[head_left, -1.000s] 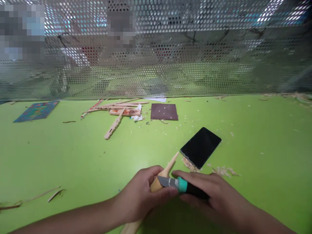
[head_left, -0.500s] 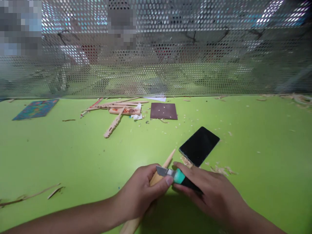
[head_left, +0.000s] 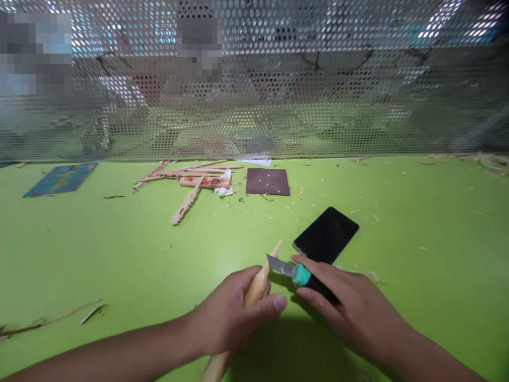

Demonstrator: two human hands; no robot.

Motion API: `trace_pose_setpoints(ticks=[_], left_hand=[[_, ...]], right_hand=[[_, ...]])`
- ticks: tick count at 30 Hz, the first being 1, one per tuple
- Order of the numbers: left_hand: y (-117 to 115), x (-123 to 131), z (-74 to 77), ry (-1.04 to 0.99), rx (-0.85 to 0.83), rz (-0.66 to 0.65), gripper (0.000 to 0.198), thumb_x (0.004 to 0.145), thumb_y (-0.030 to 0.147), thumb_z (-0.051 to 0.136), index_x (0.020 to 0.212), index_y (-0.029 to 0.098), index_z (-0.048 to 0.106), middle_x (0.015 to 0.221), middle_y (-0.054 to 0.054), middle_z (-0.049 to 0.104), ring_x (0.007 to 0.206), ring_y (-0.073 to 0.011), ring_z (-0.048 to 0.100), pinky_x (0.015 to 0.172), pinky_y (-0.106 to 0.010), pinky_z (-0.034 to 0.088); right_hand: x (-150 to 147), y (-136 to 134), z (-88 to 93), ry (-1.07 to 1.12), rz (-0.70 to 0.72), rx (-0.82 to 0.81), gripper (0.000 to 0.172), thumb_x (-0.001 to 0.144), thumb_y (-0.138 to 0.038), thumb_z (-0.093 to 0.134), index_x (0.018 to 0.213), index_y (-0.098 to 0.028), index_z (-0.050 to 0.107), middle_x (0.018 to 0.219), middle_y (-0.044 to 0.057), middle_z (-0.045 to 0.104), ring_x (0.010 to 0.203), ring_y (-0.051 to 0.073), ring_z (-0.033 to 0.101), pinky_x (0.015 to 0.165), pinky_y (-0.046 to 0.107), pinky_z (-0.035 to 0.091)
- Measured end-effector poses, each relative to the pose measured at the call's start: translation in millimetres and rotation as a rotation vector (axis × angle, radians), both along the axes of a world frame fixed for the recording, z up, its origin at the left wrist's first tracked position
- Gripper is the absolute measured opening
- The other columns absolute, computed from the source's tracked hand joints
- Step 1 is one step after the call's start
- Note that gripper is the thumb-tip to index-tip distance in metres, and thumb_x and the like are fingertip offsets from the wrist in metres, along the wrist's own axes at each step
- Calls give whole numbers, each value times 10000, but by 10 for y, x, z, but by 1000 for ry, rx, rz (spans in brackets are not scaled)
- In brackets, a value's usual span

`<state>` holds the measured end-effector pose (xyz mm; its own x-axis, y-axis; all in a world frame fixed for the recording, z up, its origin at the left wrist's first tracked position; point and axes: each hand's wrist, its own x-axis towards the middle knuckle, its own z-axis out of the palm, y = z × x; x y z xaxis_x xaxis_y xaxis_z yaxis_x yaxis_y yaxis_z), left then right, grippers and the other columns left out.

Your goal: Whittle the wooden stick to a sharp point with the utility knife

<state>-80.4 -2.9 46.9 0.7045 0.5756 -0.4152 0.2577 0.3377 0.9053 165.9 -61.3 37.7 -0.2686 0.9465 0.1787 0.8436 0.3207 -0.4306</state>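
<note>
Stick (head_left: 261, 271): pointed, tilted up and away, low centre above the desk (head_left: 99, 249), tip near the phone (head_left: 326, 235).
Left hand (head_left: 234, 313): clamped around the stick's shaft.
Knife (head_left: 296, 273): blade tip at the stick's taper, contact unclear.
Right hand (head_left: 353, 313): closed on the knife's black handle.
Farther back: brown sheet (head_left: 268, 181), wood scraps (head_left: 191, 183), mesh screen (head_left: 278, 106).

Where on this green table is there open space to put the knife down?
Barest: lime-green tabletop left of centre, between the colourful card, the heap of wooden sticks and the left hand gripping the pointed wooden stick. Also right of the black phone. Crowded: heap and brown sandpaper square at the back; right hand with teal-collared knife near the phone.
</note>
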Motion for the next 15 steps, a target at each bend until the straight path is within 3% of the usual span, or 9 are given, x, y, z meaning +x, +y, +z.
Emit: trace_pose_setpoints(ticks=[4, 9, 15], left_hand=[[20, 11, 22, 43, -22, -11, 469, 868, 606, 736, 1064, 198, 615, 738, 32, 556, 557, -113, 484, 524, -228, 380], [30, 28, 24, 11, -23, -23, 422, 882, 578, 733, 1012, 197, 603, 790, 18, 560, 656, -133, 496, 625, -246, 399], [31, 28, 54, -75, 27, -22, 319, 924, 483, 717, 924, 189, 591, 806, 20, 513, 729, -137, 445, 652, -236, 355]], right_hand=[[-51, -21, 52, 155, 125, -182, 439, 1100, -492, 381, 1356, -251, 643, 1086, 89, 804, 779, 237, 767, 633, 338, 581], [-123, -35, 109, 231, 231, -237, 384, 1092, -406, 435, 1372, -218, 619, 1093, 90, 791, 847, 239, 763, 711, 337, 579], [-137, -82, 6, 182, 197, -124, 423, 1081, -384, 449, 1412, -165, 596, 1162, 140, 785, 915, 274, 780, 779, 393, 624]])
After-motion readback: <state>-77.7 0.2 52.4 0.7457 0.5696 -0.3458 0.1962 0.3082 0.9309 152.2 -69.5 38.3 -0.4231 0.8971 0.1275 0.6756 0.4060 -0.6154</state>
